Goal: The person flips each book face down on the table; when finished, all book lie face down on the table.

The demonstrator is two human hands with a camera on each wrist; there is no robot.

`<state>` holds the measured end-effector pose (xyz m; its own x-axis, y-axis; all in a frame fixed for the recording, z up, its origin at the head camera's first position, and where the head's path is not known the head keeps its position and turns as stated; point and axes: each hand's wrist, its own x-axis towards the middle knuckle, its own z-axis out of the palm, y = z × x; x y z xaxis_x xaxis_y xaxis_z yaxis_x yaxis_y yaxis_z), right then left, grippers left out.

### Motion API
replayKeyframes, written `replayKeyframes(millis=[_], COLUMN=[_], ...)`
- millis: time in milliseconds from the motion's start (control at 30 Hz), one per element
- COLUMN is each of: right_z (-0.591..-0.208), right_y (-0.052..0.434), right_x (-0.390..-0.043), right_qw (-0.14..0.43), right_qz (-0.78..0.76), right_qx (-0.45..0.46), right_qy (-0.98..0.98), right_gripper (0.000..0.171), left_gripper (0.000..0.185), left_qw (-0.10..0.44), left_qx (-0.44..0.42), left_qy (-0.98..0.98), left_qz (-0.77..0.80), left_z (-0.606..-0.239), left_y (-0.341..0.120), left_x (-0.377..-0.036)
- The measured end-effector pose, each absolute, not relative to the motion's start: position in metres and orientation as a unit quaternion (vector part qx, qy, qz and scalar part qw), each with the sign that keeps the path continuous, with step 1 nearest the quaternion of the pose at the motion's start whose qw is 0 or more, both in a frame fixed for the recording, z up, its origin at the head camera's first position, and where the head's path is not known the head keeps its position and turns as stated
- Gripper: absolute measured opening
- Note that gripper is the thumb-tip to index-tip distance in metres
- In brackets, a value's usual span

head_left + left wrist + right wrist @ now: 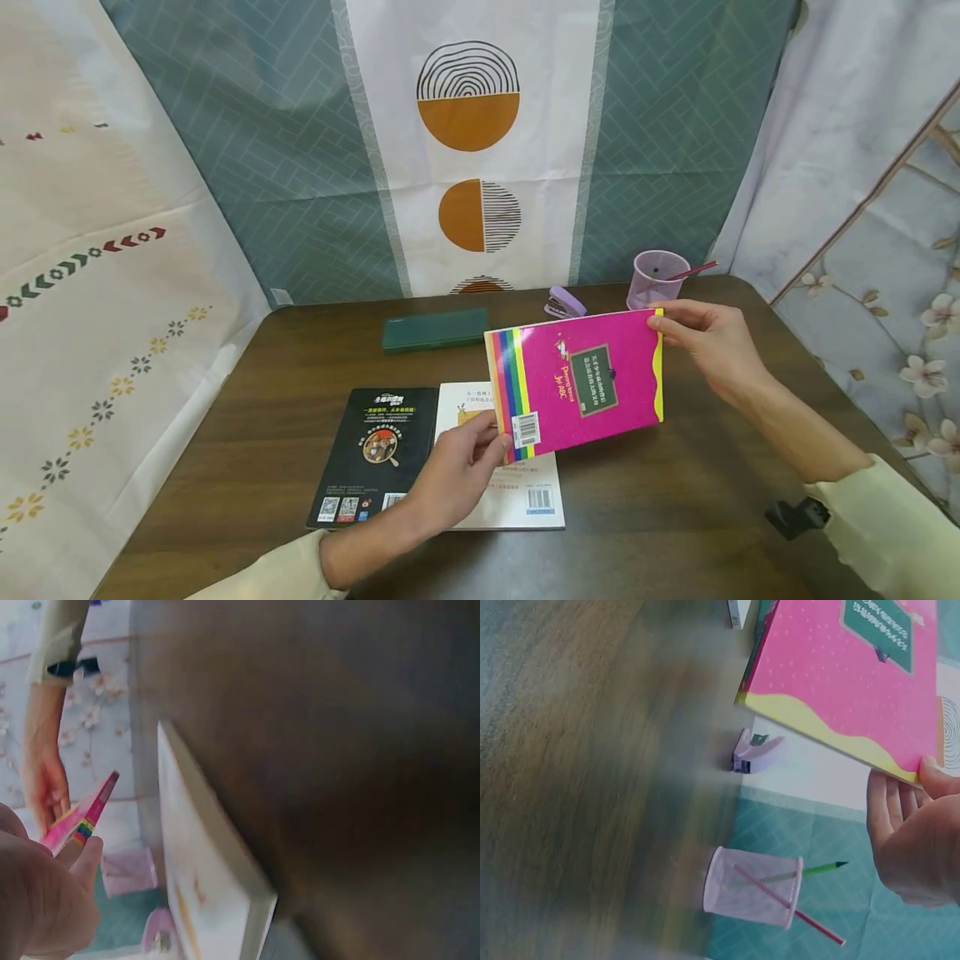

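Both hands hold a pink book [551, 375] up above the table, its face with the barcode and the green chalkboard picture toward me. The left hand [455, 471] pinches its striped lower left corner between thumb and fingers. At the upper right corner, by the yellow edge, the right hand [708, 337] pinches it, as the right wrist view also shows. Below the left hand, a white book [517, 504] lies flat and is partly covered by the hand and the pink book. Left of it lies a black book [378, 450] with a round picture.
A dark green case [435, 330] lies toward the back of the brown table [247, 433]. Behind the pink book stands a purple stapler [565, 302]. A pink mesh pen cup [651, 283] holding pencils stands near the back right edge, against the hanging cloth [667, 125].
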<state>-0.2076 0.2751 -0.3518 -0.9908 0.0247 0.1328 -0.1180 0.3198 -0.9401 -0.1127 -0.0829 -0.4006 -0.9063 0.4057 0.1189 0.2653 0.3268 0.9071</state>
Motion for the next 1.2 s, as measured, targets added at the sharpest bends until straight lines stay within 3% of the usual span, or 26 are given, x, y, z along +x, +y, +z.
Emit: replayKeyframes(millis=[233,433,900,1200], right_z=[-0.354,-0.358,-0.373,-0.385], right_y=[0.265,0.256,0.245,0.245], right_x=[-0.208,-0.208,-0.217,-0.229], right_qw=[0.052,0.028,0.009,0.012], right_qz=[0.541,0.500,0.455,0.420], right_qx=[0.016,0.009,0.015,0.032], right_qy=[-0.839,-0.865,-0.891,-0.907], right_gripper=[0.048,0.051,0.042,0.037], left_gripper=[0.033,0.030,0.016,0.020], left_qw=[0.186,0.254,0.301,0.335], left_qx=[0.141,0.069,0.016,0.012], left_qy=[0.724,0.674,0.667,0.668], left_qz=[0.649,0.691,0.681,0.665], left_z=[-0.410,-0.421,-0.434,-0.435], left_y=[-0.072,-0.061,-0.042,-0.035], left_x=[-0.098,-0.087,-0.071,-0.071])
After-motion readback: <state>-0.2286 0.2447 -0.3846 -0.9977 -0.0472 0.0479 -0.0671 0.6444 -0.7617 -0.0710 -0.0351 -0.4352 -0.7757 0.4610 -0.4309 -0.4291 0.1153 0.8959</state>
